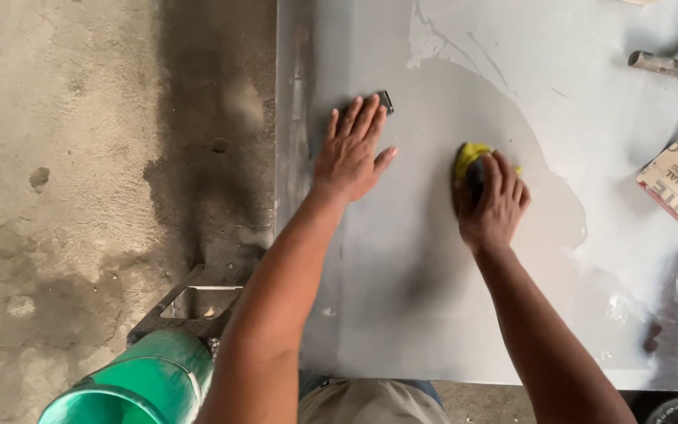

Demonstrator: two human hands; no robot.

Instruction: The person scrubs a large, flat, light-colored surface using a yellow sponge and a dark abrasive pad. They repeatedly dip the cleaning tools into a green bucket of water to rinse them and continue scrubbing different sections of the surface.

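Nearest, a green bucket [131, 385] stands on the floor. Further out, the left hand [351, 153] lies flat, fingers spread, on the wet grey worktop [433, 314], while the right hand [492, 206] grips a yellow sponge [468, 157], seemingly mid-scrub; firm, even pressure seems needed.

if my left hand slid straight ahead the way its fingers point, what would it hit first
The small dark sanding piece at the fingertips of the left hand; they already seem to overlap it. Past that, only bare grey panel shows.
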